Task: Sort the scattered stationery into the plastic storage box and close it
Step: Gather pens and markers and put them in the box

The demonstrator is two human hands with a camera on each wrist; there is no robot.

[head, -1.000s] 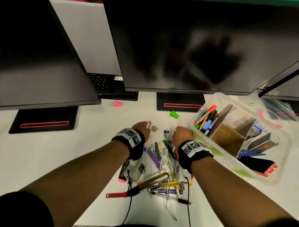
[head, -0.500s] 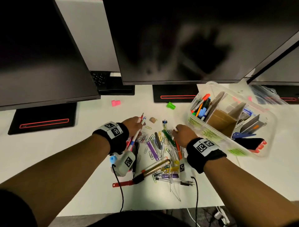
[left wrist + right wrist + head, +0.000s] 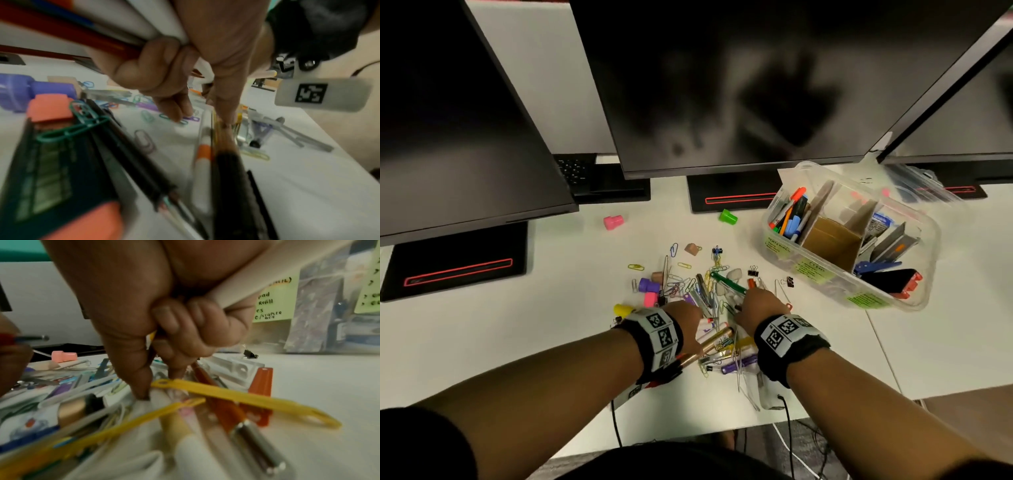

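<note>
A pile of scattered stationery [image 3: 709, 291], pens, paper clips, binder clips and caps, lies on the white desk. My left hand [image 3: 688, 318] is at its near left. In the left wrist view its curled fingers grip a bundle of pens [image 3: 123, 21], while the left hand [image 3: 201, 116] pinches down at a pen on the desk. My right hand [image 3: 756, 301] is at the near right of the pile. It holds a white pen [image 3: 267, 277] in its curled fingers, and the right hand [image 3: 158, 386] digs thumb and forefinger into the pile. The clear plastic storage box [image 3: 839, 291] stands open to the right.
Three dark monitors [image 3: 722, 85] overhang the back of the desk on black bases. A pink cap [image 3: 613, 222] and a green cap [image 3: 728, 217] lie apart from the pile. The box's clear lid [image 3: 921, 185] rests behind it. The desk's front edge [image 3: 688, 442] is close below my wrists.
Both hands have drawn back from the far side of the pile to its near side. The left hand still carries its pens.
</note>
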